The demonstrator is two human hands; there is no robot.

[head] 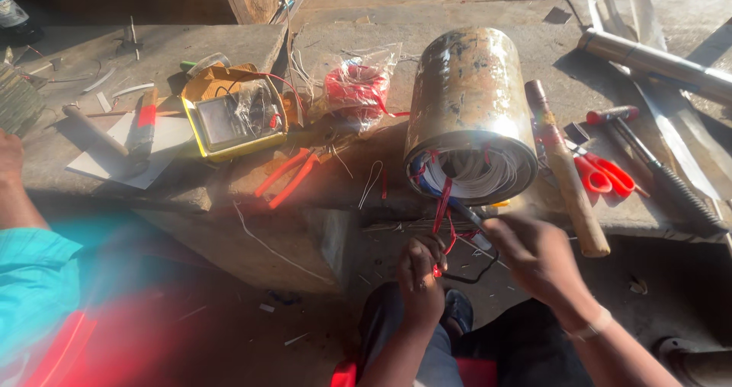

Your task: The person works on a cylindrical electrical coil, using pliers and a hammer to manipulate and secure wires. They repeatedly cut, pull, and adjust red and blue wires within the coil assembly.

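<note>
Left hand (419,276): at 6 o'clock, fingers pinched together on the red wire (442,208).
Right hand (534,253): beside it, clamped on a dark tool (476,223), blurred.
Red wire: thin, limp, light; likely best held close to the drum's mouth.
Metal drum (469,97): on the counter (305,181) edge just above the hands, probably heavy, winding inside.
Far: red scissors (602,175) at 3 o'clock, yellow meter (232,120) at 10 o'clock.

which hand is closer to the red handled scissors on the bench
Right. The right hand is below and left of the red-handled scissors, just past the wooden handle. The left hand sits farther left, under the metal motor cylinder, pinching red wires.
</note>
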